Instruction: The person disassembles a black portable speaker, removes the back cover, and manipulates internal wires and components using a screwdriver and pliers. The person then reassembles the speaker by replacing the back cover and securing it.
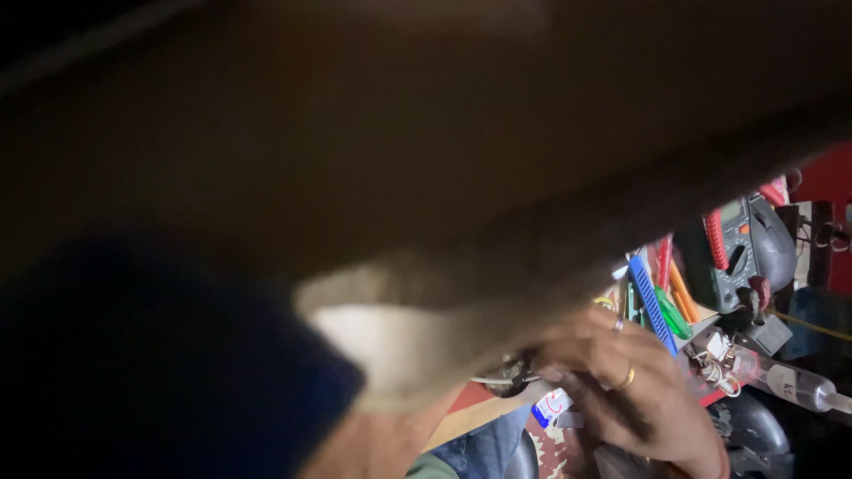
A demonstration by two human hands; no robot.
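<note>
A large, blurred dark brown, white and navy shape close to the camera hides most of the head view. Below it at the lower right, my right hand (635, 390) reaches in from the bottom edge, with gold rings on two fingers. Its fingers curl toward the left, pinched at a small dark round part (512, 376) with a thin white wire running out of it. My left hand is not visible.
A cluttered bench lies at the right: a grey multimeter (754, 248), a red-handled tool (715, 239), a blue ribbed strip (652, 303), green and orange pens (676, 309), metal clips (717, 368) and a clear tube (794, 383).
</note>
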